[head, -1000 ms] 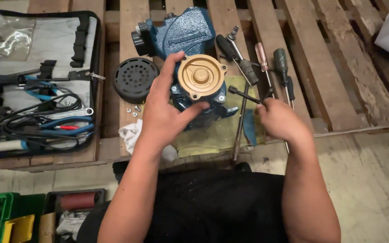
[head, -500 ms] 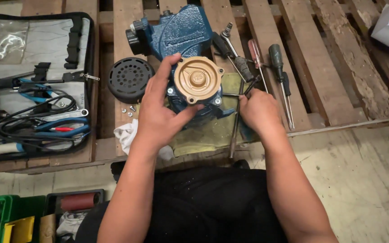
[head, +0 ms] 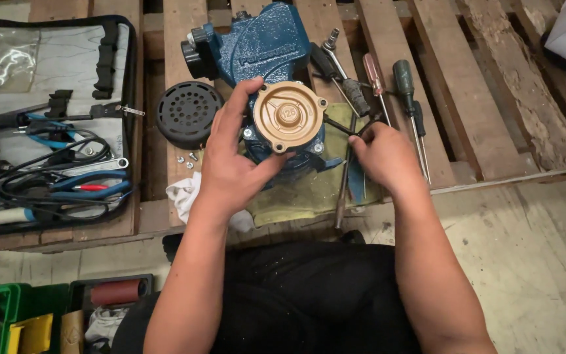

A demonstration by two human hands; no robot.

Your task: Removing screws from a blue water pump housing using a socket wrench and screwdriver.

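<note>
A blue cast water pump (head: 257, 46) lies on a wooden pallet (head: 479, 85), its round gold end cover (head: 289, 117) facing up. My left hand (head: 234, 160) grips the gold cover and the pump body from the left, thumb under the cover's lower edge. My right hand (head: 384, 154) is closed on a dark cross-shaped wrench (head: 343, 128) just right of the pump, the wrench's arm reaching toward the cover's right edge. A yellow-green cloth (head: 302, 193) lies under the pump.
A black perforated fan cover (head: 188, 113) and several small screws (head: 186, 159) lie left of the pump. Screwdrivers (head: 406, 92) and a socket wrench (head: 335, 49) rest to the right. An open tool bag (head: 47, 124) with pliers and cables sits far left. A white rag (head: 181, 193) lies by my left wrist.
My right hand has moved left and up with the cross wrench, closer to the pump's cover. The left hand keeps its grip on the cover.
</note>
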